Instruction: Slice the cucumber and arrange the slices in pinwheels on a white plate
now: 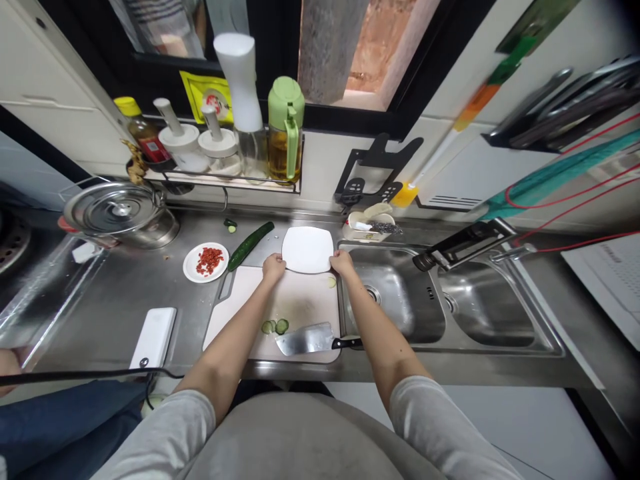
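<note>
My left hand (pixel 274 267) and my right hand (pixel 342 263) grip opposite sides of a white square plate (pixel 307 249), just beyond the far edge of the cutting board. On the pale cutting board (pixel 300 300) lie several cucumber slices (pixel 275 327), with another slice (pixel 332 283) near its upper right corner. A cleaver (pixel 306 340) rests across the board's near edge, its black handle pointing right under my right forearm. To the left of the plate lies a cut cucumber (pixel 251 245), and past its tip a cucumber end (pixel 230 225).
A small plate of chopped red pieces (pixel 209 261) sits left of the board, near a lidded steel pot (pixel 150 227). The double sink (pixel 395 293) is on the right. Seasoning jars and an oil bottle (pixel 286 133) stand on a wall rack. A white power bank (pixel 154 337) lies near the front edge.
</note>
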`<state>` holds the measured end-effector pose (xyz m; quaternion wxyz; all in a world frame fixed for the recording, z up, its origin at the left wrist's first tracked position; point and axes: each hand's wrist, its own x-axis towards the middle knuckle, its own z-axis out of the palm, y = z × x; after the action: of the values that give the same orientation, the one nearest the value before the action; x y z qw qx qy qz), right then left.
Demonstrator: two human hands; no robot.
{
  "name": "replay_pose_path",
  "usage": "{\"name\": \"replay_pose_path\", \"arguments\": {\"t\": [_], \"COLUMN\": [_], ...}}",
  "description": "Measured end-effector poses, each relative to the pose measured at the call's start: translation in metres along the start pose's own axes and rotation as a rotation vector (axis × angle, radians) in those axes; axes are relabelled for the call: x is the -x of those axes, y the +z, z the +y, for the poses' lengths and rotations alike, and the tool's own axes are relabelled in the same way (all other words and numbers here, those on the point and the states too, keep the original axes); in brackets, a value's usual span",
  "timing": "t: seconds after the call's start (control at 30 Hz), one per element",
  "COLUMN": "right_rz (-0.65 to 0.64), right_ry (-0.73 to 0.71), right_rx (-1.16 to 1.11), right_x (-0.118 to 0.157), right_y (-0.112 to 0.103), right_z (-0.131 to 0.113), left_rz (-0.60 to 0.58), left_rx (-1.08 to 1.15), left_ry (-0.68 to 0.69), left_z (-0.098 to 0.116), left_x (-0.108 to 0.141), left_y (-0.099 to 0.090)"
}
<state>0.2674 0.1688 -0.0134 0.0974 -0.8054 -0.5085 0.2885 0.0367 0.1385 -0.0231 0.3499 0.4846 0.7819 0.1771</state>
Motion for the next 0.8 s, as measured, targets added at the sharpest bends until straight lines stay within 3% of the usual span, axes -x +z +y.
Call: {"name": "replay_pose_path", "arguments": {"t": [0.17, 0.43, 0.6, 0.8], "right_rz": [-0.008, -0.081, -0.093, -0.067], "right_ry": [-0.093, -0.116, -0.094, -0.102], "right_rx": [-0.004, 0.017, 0.012, 0.024], "right_x": [0.036, 0.103, 0.123, 0.132], "right_y": [0.004, 0.03, 0.046, 0.051], "right_z": [0.0, 0.016, 0.024, 0.031], "left_rz": [0.03, 0.022, -0.005, -0.003], "left_rx": [0.058, 0.126, 0.117, 0.094], "left_ry": [0.029, -0.009, -0.015, 0.013], "left_z": [-0.027, -0.087, -0.103, -0.107], "left_x": [0.034, 0.098, 0.111, 0.113], "left_y": [-0.018, -0.025, -0.03, -0.027]}}
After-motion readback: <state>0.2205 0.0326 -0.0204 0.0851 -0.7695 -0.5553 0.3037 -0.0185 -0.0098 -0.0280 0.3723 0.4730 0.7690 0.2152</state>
